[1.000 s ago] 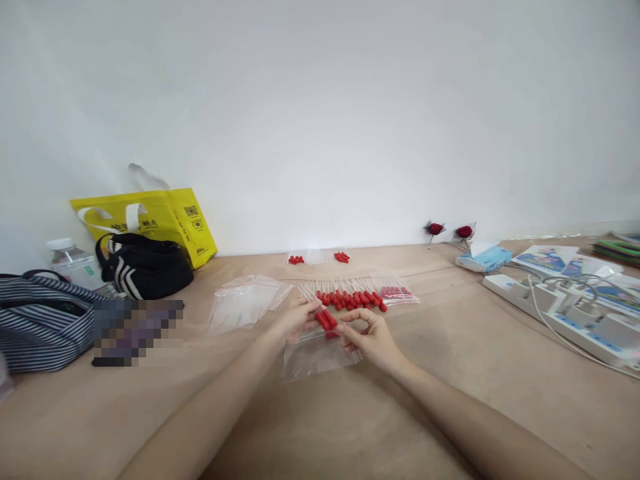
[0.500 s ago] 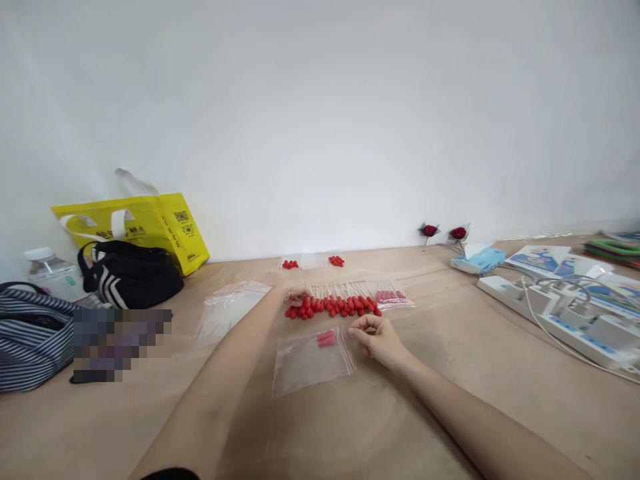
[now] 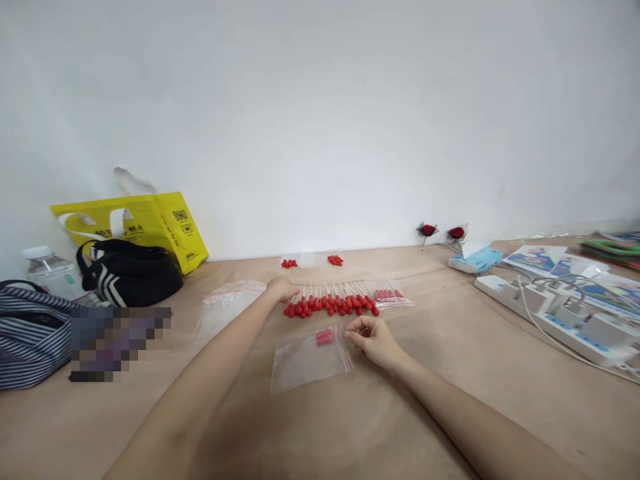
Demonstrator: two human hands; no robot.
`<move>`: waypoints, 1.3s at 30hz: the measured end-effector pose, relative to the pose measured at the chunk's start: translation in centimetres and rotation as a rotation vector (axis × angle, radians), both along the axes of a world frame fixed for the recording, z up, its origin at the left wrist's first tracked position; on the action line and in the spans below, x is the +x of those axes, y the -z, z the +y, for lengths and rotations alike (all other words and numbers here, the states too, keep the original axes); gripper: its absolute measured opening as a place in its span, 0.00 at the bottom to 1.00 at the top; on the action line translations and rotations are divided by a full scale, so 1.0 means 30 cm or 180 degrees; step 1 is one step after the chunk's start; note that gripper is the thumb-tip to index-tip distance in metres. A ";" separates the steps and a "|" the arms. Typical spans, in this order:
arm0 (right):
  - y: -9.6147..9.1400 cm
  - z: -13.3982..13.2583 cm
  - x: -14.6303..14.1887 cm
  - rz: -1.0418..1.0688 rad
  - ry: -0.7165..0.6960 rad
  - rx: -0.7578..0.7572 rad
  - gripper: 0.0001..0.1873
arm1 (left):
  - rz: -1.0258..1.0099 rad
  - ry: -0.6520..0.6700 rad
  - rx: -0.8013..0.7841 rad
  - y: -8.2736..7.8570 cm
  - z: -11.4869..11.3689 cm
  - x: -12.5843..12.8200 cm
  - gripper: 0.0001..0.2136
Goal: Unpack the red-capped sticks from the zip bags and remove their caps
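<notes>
A row of red-tipped sticks (image 3: 330,303) lies on the table, pale stems pointing away from me. At its left end is my left hand (image 3: 283,289), its fingers closed beside the stems; whatever they hold is too small to make out. A clear zip bag (image 3: 300,363) lies flat nearer to me, with a few red tips (image 3: 324,336) inside. My right hand (image 3: 375,340) is closed in a pinch at the bag's mouth, on its clear edge beside the red seal line. A filled bag (image 3: 393,297) of red-tipped sticks rests at the row's right end.
Empty clear bags (image 3: 230,303) lie left of the row. Bagged red tips (image 3: 335,260) sit near the wall. Left are a yellow bag (image 3: 185,227), a black pouch (image 3: 140,273) and a striped bag (image 3: 35,340). Right are a tissue pack (image 3: 477,259) and a power strip (image 3: 550,320).
My left hand has shifted slightly left and back from the sticks, uncovering more of the row's left end. My right hand stays beside the zip bag's mouth.
</notes>
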State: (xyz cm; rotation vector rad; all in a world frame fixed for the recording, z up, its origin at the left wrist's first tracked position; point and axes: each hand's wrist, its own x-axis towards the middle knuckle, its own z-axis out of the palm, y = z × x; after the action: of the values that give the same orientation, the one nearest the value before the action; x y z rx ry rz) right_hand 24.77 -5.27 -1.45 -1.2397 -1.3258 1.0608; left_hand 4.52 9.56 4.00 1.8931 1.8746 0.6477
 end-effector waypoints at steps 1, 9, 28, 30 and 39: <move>0.008 0.004 0.003 -0.0116 0.0025 0.0063 0.03 | 0.0057 -0.0007 0.0002 0.006 -0.015 -0.014 0.11; 0.007 -0.006 0.002 -0.1057 -0.0128 0.0405 0.05 | -0.0138 0.0131 0.0300 0.073 -0.126 -0.029 0.13; -0.001 -0.022 -0.008 -0.1759 -0.0257 0.0623 0.05 | -0.0819 -0.0068 0.0427 0.111 -0.156 -0.026 0.13; -0.002 -0.023 -0.009 -0.1803 -0.0263 0.0610 0.05 | -0.0904 -0.0110 0.0397 0.111 -0.152 -0.034 0.11; 0.007 -0.018 -0.012 -0.1819 -0.0224 0.0633 0.05 | -0.1099 -0.0212 0.0260 0.121 -0.138 -0.077 0.09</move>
State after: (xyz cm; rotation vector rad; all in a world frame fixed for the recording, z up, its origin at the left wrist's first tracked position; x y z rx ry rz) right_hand 24.42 -5.80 -1.65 -1.4057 -1.8672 0.6137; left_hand 2.21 5.42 0.36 1.6445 1.7149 1.0153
